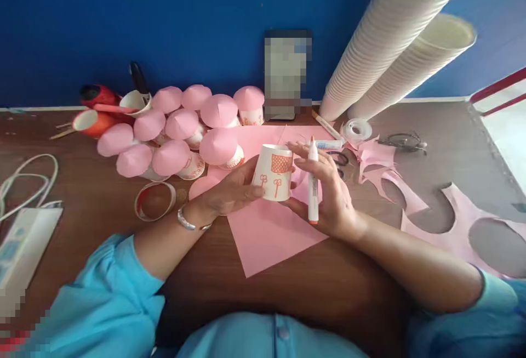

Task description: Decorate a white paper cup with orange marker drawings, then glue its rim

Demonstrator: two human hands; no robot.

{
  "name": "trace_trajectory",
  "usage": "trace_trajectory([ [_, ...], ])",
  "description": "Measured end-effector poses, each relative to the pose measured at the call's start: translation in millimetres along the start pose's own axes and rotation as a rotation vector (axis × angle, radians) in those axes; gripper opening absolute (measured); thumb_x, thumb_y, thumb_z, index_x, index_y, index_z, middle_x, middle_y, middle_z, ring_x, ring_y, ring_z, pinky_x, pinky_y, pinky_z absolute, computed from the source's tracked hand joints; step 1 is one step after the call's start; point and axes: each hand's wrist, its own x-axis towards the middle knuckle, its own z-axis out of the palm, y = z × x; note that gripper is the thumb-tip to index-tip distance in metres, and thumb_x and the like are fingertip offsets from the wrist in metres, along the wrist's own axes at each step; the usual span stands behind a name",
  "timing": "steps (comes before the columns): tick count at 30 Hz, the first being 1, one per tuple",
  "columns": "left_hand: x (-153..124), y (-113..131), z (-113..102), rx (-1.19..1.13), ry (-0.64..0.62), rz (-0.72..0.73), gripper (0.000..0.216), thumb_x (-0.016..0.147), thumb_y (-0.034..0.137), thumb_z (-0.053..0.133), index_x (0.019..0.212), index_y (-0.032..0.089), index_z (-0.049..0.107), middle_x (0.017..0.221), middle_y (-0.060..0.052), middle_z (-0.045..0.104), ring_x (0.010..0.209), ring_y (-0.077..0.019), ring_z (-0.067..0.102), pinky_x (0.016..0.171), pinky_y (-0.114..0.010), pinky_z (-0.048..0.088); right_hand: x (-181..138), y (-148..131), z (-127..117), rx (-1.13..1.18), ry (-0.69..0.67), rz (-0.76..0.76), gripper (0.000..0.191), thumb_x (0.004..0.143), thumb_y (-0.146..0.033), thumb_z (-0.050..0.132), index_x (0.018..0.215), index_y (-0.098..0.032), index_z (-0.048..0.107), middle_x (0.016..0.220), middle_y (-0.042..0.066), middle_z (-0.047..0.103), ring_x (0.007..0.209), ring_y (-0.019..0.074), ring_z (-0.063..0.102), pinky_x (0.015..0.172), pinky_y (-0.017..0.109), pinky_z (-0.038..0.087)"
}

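My left hand (pixel 230 191) wraps round an upside-down white paper cup (pixel 274 174) printed with orange patterns, held above a pink paper sheet (pixel 267 232). My right hand (pixel 331 188) touches the cup's right side with its fingertips and holds a white marker (pixel 313 182) upright against the palm, its orange tip at the top. A bracelet sits on my left wrist.
Several cups capped with pink paper cones (pixel 181 128) crowd the back left. Two tall stacks of white cups (pixel 394 40) lean at the back right. Cut pink paper scraps (pixel 435 215), a tape roll (pixel 356 129), scissors (pixel 339 159), a cut cup ring (pixel 155 200) and a white cable (pixel 28 182) lie around.
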Motion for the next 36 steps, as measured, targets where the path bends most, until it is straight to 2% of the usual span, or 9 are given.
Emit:
trace_trajectory([
  [4, 2.0, -2.2, 5.3, 0.292, 0.154, 0.081, 0.094, 0.069, 0.044, 0.094, 0.150, 0.028, 0.049, 0.160, -0.016, 0.051, 0.146, -0.0424, 0.048, 0.112, -0.052, 0.050, -3.7, -0.7, 0.4, -0.116, 0.013, -0.002, 0.066, 0.090, -0.023, 0.077, 0.148, -0.021, 0.044, 0.146, 0.021, 0.062, 0.138, 0.0372, 0.059, 0.113, 0.060, 0.049],
  [9, 7.0, 1.0, 18.5, 0.468, 0.287, 0.132, 0.081, 0.072, 0.033, 0.093, 0.141, 0.023, 0.053, 0.149, -0.016, 0.060, 0.136, -0.0371, 0.057, 0.109, -0.050, 0.052, -6.8, -3.2, 0.3, -0.171, -0.082, -0.007, 0.072, 0.094, -0.021, 0.070, 0.157, -0.027, 0.035, 0.154, 0.018, 0.056, 0.145, 0.0361, 0.053, 0.116, 0.062, 0.047],
  [12, 4.4, 1.2, 15.0, 0.371, 0.287, 0.073, 0.074, 0.076, 0.034, 0.090, 0.140, 0.024, 0.054, 0.144, -0.013, 0.063, 0.133, -0.0347, 0.060, 0.105, -0.047, 0.053, -4.0, -4.7, -3.5, -0.153, -0.039, -0.052, 0.068, 0.098, -0.029, 0.068, 0.158, -0.025, 0.035, 0.145, 0.020, 0.061, 0.138, 0.0372, 0.058, 0.109, 0.061, 0.053],
  [15, 0.0, -2.0, 6.0, 0.204, 0.311, 0.030, 0.069, 0.079, 0.037, 0.088, 0.138, 0.025, 0.055, 0.134, -0.011, 0.068, 0.125, -0.0319, 0.064, 0.100, -0.044, 0.054, -1.3, -7.4, -10.6, -0.142, 0.078, -0.082, 0.050, 0.104, -0.037, 0.059, 0.151, -0.025, 0.049, 0.111, 0.013, 0.067, 0.100, 0.0291, 0.070, 0.081, 0.046, 0.062],
  [19, -0.8, -3.5, 2.8, 0.111, 0.313, 0.019, 0.063, 0.077, 0.040, 0.088, 0.130, 0.023, 0.060, 0.127, -0.010, 0.070, 0.119, -0.0309, 0.066, 0.094, -0.041, 0.054, 0.0, -14.3, -18.7, -0.093, 0.038, -0.097, 0.036, 0.109, -0.039, 0.047, 0.136, -0.023, 0.063, 0.083, 0.004, 0.056, 0.069, 0.0183, 0.059, 0.055, 0.032, 0.053],
  [22, 0.7, -0.5, 6.2, 0.137, 0.301, 0.047, 0.061, 0.078, 0.037, 0.088, 0.132, 0.024, 0.061, 0.130, -0.011, 0.069, 0.123, -0.0312, 0.064, 0.096, -0.040, 0.053, 1.2, -19.6, -19.7, -0.013, -0.043, -0.097, 0.035, 0.109, -0.036, 0.044, 0.135, -0.019, 0.061, 0.077, 0.002, 0.059, 0.063, 0.0175, 0.059, 0.053, 0.032, 0.053],
  [27, -0.3, 3.3, 7.4, 0.190, 0.285, 0.043, 0.052, 0.080, 0.033, 0.086, 0.126, 0.024, 0.064, 0.118, -0.008, 0.070, 0.111, -0.0262, 0.066, 0.094, -0.038, 0.052, 2.9, -20.5, -14.1, 0.131, 0.024, -0.003, 0.023, 0.099, -0.020, 0.059, 0.121, -0.022, 0.057, 0.080, 0.004, 0.066, 0.064, 0.0197, 0.066, 0.053, 0.033, 0.057],
  [31, -1.0, 4.0, 7.6, 0.205, 0.306, 0.009, 0.055, 0.079, 0.033, 0.087, 0.126, 0.024, 0.061, 0.110, -0.006, 0.068, 0.103, -0.0235, 0.064, 0.090, -0.037, 0.052, 3.9, -17.0, -12.1, 0.073, 0.045, -0.094, 0.016, 0.095, -0.014, 0.062, 0.110, -0.019, 0.059, 0.079, 0.004, 0.066, 0.067, 0.0192, 0.069, 0.053, 0.031, 0.057],
  [36, 1.2, 7.7, 13.0, 0.231, 0.309, 0.027, 0.054, 0.078, 0.035, 0.087, 0.124, 0.023, 0.061, 0.110, -0.006, 0.067, 0.102, -0.0232, 0.062, 0.088, -0.036, 0.051, 4.0, -16.3, -12.0, 0.038, 0.029, -0.104, 0.017, 0.094, -0.013, 0.062, 0.110, -0.020, 0.060, 0.077, 0.003, 0.067, 0.066, 0.0183, 0.070, 0.052, 0.029, 0.057],
])
